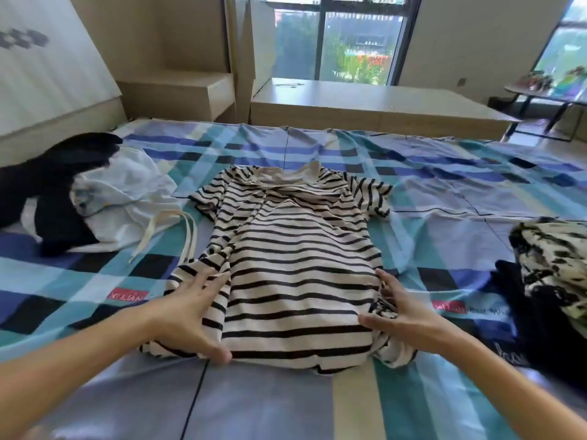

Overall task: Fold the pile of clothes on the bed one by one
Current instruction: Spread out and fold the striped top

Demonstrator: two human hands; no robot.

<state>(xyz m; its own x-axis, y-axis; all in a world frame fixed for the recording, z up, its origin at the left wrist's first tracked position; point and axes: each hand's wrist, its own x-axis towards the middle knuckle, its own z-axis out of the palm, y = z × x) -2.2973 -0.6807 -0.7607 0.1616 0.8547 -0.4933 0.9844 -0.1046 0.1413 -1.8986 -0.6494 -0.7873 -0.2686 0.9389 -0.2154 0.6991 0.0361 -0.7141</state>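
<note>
Fingers point(206, 282) of the left hand point(187, 312) are spread out and pretty much straight. They lie flat on the left edge of the striped shirt point(295, 265) with the thumb down by the hem, so nothing's gripped there. The right hand point(405, 312) mirrors it. Its fingers point(389, 282) are stretched out too and rest on the right side of the shirt, where the cloth is scrunched up under the palm, and the thumb pokes in toward the middle. Both hands are loose and just pressing the fabric.

The shirt sits right between the two sets of fingers, spread on the bed point(444, 192). Its hem is nearest the wrists and the collar is well beyond the fingertips. A short sleeve sticks out on each side up there.

Off to the left of the left fingers, well apart, there's a white top point(124, 198) with cord ties point(187, 233) trailing toward the shirt, and black clothes point(47, 185) heaped against it. Off to the right of the right fingers is a black-and-cream patterned piece point(552, 258) lying on something dark point(540, 328). Can't really make out what that is, since it's cut off at the edge. A red label point(128, 295) on the checked sheet is just left of the left fingers. Far past the fingertips, behind the bed, are a low wooden bench point(365, 103) and a window point(355, 39).
</note>
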